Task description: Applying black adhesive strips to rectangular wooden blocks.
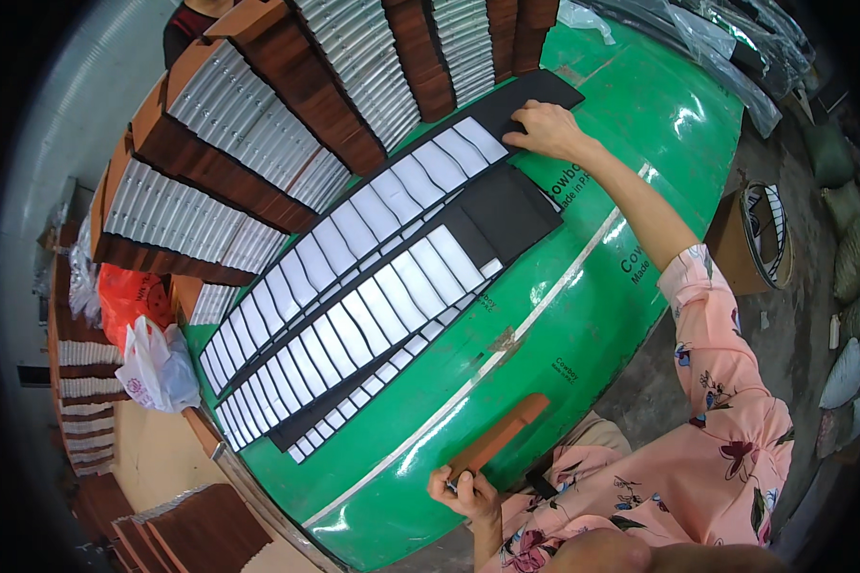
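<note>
Glossy green work surface (592, 286), far left side lined with ribbed silver-and-brown stacks (258, 134). Left: red bag (132, 296) and white plastic bag (160, 368), contents hidden. Centre: overlapping black strips (382, 310) with white patches, laid flat. Near: left hand (463, 494), fingers clenched around one end of a brown strip (506, 427). Far: right hand (549, 129), fingers bent against the black end of the farthest patched strip (406, 191); pinching or merely resting, cannot tell. Right: brown drum (731, 248), containing white-and-black strips (776, 224).

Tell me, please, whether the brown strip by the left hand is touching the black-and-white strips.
Apart. The head view shows green tabletop plainly between the brown strip and the black-and-white strips.
</note>
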